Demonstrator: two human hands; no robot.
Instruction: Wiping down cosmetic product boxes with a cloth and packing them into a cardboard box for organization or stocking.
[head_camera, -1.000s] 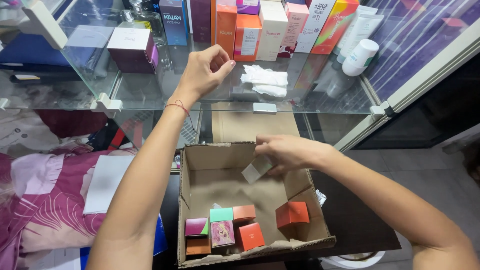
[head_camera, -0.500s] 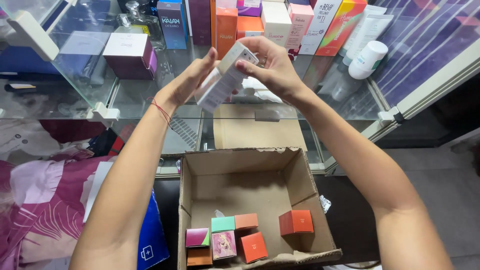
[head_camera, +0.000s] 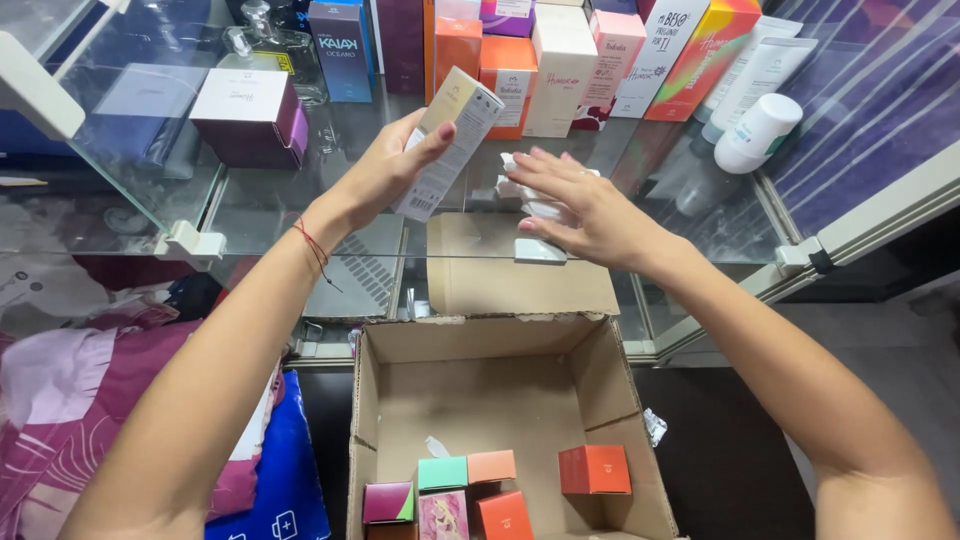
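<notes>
The left hand (head_camera: 385, 170) is closed around a tall, slim cream-and-white carton (head_camera: 447, 140), thumb on one broad face and the fingers behind it, holding it tilted above the glass shelf (head_camera: 250, 215) of a display case. The right hand (head_camera: 585, 205) lies flat and open, fingers spread, palm down on a small heap of crumpled white paper (head_camera: 525, 188) on the same glass; it grips nothing that can be seen.

The carton looks like thin printed card — light, stiff along its edges, easily dented on the wide faces, and a little slick from its glossy finish. Whatever is inside cannot be seen, so I would treat it as breakable. The safest hold seems to be about its middle, across the narrow sides, as the left hand nearly has it now.

Behind the hands stand more upright boxes: orange ones (head_camera: 508, 75), a white one (head_camera: 563, 65), a blue one (head_camera: 342, 48), and a purple box with a white lid (head_camera: 250, 115) off to the left. A white bottle (head_camera: 757, 130) lies at the right of the shelf.

Below, an open brown cardboard box (head_camera: 500, 400) holds several small cubes — an orange-red one (head_camera: 595, 470) apart from a cluster of green, orange, purple and pink ones (head_camera: 455, 495) near the front edge
</notes>
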